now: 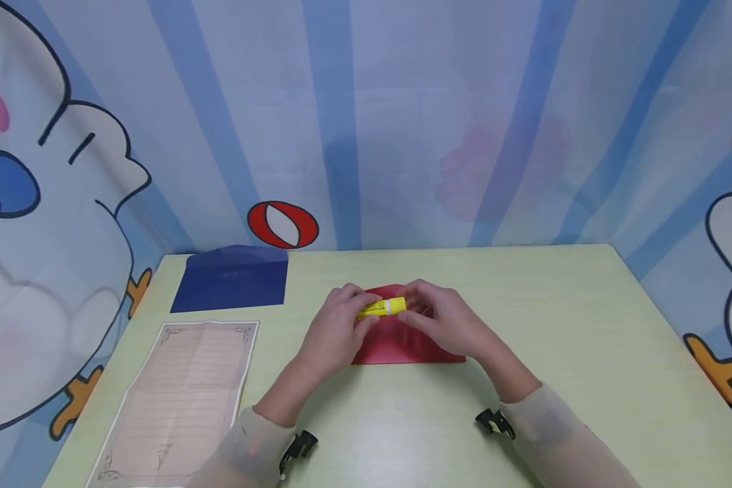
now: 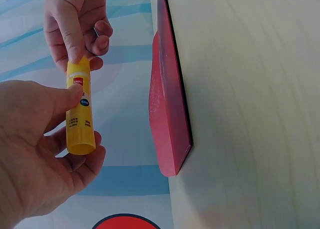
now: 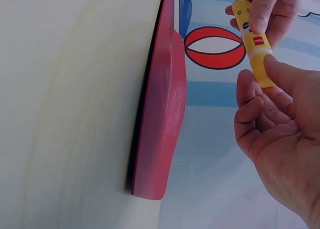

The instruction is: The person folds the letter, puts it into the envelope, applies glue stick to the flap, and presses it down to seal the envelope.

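Observation:
A yellow glue stick [image 1: 378, 308] is held between both hands above a red envelope [image 1: 402, 344] on the table. My left hand [image 1: 335, 329] grips its body, thumb on the label, as the left wrist view shows. With thumb and fingers, my right hand [image 1: 445, 318] pinches the yellow cap [image 3: 261, 71], which sits on the glue stick. The envelope lies flat with its flap raised at the far side; the hands and glue stick cover part of it in the head view.
A dark blue envelope [image 1: 232, 281] lies at the table's back left. In front of it is a lined sheet of letter paper [image 1: 177, 400] with a decorated border. The pale table [image 1: 561, 352] ends at a printed curtain [image 1: 402, 135] behind.

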Demonstrator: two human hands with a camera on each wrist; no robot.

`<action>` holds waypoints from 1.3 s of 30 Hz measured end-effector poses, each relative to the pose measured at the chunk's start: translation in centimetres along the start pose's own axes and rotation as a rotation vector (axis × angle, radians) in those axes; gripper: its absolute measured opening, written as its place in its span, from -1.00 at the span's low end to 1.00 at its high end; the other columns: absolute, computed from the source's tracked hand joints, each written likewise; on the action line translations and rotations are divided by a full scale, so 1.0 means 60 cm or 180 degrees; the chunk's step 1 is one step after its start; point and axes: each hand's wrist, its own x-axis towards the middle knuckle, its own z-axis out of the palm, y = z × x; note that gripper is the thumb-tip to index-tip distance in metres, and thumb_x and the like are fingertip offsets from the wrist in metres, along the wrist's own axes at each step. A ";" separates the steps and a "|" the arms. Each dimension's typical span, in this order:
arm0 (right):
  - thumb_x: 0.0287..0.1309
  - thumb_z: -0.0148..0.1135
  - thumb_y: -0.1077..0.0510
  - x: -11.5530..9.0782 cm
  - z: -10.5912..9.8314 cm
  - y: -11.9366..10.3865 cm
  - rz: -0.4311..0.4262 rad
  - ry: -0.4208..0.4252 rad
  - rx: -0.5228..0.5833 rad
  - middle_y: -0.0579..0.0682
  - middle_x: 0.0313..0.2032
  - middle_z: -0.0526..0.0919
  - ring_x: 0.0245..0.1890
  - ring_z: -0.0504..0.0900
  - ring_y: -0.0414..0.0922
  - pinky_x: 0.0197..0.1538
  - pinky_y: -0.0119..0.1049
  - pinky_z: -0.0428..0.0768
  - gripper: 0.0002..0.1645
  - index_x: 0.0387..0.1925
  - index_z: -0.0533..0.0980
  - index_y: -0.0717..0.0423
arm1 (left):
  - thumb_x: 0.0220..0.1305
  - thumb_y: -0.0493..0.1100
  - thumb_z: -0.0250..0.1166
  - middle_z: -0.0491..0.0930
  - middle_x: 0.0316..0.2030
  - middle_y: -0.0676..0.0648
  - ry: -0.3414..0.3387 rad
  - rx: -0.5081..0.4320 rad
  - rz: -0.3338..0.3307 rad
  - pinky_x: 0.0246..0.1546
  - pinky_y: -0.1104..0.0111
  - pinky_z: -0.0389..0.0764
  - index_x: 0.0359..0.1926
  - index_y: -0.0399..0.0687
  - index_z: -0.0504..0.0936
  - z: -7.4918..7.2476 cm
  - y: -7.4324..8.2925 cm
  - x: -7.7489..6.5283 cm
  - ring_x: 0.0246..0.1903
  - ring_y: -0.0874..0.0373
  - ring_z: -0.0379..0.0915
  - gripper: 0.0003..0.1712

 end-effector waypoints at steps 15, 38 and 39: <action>0.44 0.37 0.15 0.001 0.003 0.006 0.0039 -0.0116 0.0074 -0.03 -0.27 0.66 -0.38 0.57 -0.09 -0.32 -0.32 0.61 -0.75 0.05 0.56 0.11 | 0.32 -0.22 0.53 0.59 0.00 -0.03 0.0045 0.0003 0.0109 0.02 0.29 0.70 0.23 -0.07 0.73 0.001 0.001 -0.003 0.02 0.08 0.47 -0.54; 0.42 0.40 0.16 -0.006 0.000 0.002 -0.0173 -0.0047 -0.0005 0.05 -0.22 0.75 -0.39 0.58 -0.12 -0.33 -0.31 0.59 -0.67 0.14 0.58 0.09 | 0.37 -0.21 0.49 0.70 0.09 -0.04 -0.0117 -0.0192 0.0078 0.06 0.23 0.68 0.25 -0.08 0.70 -0.008 0.006 0.001 0.06 0.06 0.47 -0.56; 0.42 0.40 0.15 -0.006 0.000 0.002 -0.0168 -0.0046 -0.0007 0.05 -0.23 0.74 -0.40 0.57 -0.12 -0.33 -0.31 0.58 -0.67 0.13 0.58 0.09 | 0.37 -0.21 0.50 0.70 0.09 -0.04 -0.0101 -0.0170 0.0088 0.06 0.23 0.68 0.25 -0.08 0.70 -0.008 0.007 0.000 0.06 0.06 0.47 -0.55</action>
